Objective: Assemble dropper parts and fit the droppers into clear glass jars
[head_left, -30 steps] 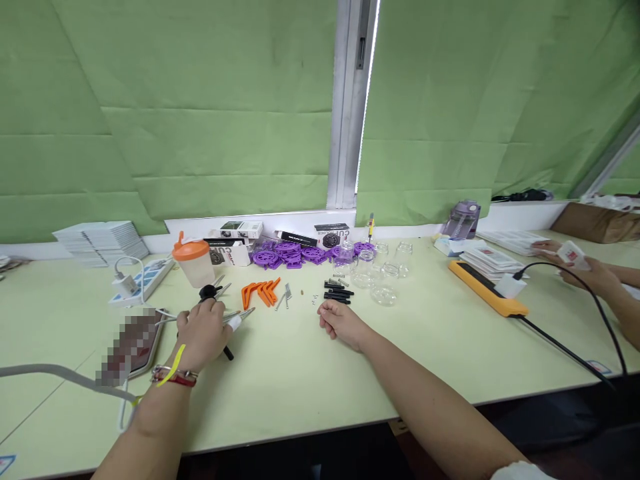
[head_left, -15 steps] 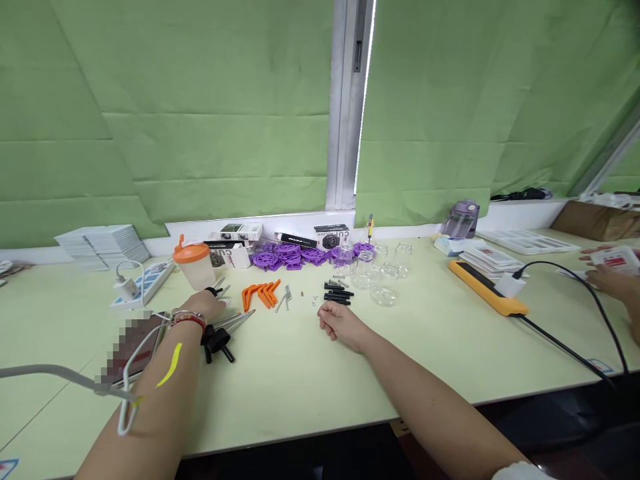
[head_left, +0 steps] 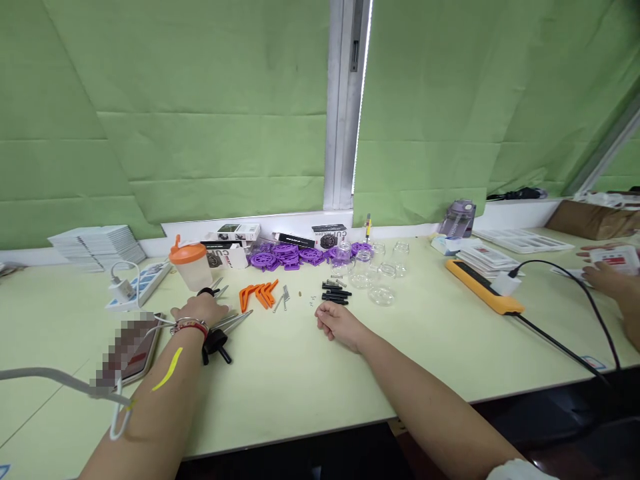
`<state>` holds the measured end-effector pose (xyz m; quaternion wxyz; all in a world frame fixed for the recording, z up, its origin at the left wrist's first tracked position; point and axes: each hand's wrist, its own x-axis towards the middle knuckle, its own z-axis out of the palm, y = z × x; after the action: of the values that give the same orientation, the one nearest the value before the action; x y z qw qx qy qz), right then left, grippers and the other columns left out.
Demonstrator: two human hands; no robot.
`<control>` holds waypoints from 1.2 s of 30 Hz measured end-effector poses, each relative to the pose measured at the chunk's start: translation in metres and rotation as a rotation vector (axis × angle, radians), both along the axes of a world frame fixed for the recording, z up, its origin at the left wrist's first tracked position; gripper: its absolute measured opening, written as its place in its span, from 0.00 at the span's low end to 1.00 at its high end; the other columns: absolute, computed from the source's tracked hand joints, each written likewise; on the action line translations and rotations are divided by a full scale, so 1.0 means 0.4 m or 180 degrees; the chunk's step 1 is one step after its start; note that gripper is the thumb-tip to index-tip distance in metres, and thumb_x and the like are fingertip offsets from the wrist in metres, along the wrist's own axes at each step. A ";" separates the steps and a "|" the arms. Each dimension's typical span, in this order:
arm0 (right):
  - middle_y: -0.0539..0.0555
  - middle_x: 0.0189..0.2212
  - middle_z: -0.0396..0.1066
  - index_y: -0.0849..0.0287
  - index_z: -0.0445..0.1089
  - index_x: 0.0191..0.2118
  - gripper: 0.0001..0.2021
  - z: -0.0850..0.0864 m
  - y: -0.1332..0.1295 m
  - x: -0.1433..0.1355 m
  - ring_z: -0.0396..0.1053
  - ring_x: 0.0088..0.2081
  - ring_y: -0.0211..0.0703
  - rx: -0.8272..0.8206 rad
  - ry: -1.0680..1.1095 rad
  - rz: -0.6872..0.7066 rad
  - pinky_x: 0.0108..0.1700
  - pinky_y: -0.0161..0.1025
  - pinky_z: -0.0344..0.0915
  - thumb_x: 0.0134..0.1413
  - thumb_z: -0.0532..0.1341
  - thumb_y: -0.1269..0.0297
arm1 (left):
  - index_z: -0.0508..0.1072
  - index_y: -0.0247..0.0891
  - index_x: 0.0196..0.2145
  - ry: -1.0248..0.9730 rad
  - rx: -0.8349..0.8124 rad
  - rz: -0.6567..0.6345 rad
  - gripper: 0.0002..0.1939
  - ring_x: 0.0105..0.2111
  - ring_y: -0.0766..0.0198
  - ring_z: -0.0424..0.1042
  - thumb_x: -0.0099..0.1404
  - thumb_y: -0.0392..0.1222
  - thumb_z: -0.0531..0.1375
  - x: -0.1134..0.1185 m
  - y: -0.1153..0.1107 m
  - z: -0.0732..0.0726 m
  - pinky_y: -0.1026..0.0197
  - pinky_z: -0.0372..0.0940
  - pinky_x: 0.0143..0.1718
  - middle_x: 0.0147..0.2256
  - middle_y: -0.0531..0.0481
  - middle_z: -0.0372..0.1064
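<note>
A reach seems in hand; the left hand [head_left: 201, 309] is among black-and-metal parts [head_left: 217, 342] on the bench [head_left: 280, 387], its grip hidden; the right hand [head_left: 340, 325] rests loosely closed beside black tubes [head_left: 336, 294]; any lift would call for avoiding the grey cable [head_left: 60, 379]; a cup [head_left: 190, 269] stands close.

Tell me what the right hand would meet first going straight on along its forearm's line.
The right hand would probably meet the tiny metal pieces first, just ahead of it; the orange parts lie farther along. Depth is hard to judge here.
</note>
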<state>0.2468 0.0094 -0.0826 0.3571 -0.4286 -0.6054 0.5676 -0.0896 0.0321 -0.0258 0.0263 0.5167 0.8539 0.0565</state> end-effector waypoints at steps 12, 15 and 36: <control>0.48 0.25 0.63 0.59 0.61 0.31 0.07 0.000 -0.001 0.000 0.57 0.22 0.31 0.0008 0.0004 0.0028 0.22 0.30 0.58 0.56 0.55 0.60 | 0.70 0.36 0.39 0.0141 0.0032 -0.0257 0.26 0.42 0.40 0.71 0.46 0.55 0.59 0.001 0.003 -0.004 0.40 0.54 0.47 0.39 0.34 0.74; 0.48 0.24 0.63 0.59 0.62 0.31 0.07 0.003 -0.001 -0.001 0.57 0.22 0.31 0.0000 -0.0024 0.0019 0.22 0.30 0.58 0.56 0.55 0.61 | 0.70 0.35 0.39 0.0251 0.0016 -0.0337 0.26 0.41 0.41 0.72 0.46 0.55 0.58 0.002 0.003 -0.002 0.42 0.55 0.46 0.38 0.34 0.74; 0.47 0.25 0.64 0.58 0.62 0.32 0.09 -0.002 0.004 0.000 0.58 0.22 0.31 -0.0007 -0.0022 -0.0008 0.22 0.30 0.58 0.53 0.57 0.58 | 0.68 0.40 0.48 -0.1304 0.1447 -0.1531 0.28 0.36 0.58 0.73 0.51 0.55 0.60 0.234 -0.121 0.050 0.60 0.65 0.36 0.38 0.48 0.74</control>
<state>0.2469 0.0112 -0.0835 0.3553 -0.4317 -0.6054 0.5664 0.0040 -0.0163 -0.0060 0.0936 0.6728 0.6512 0.3385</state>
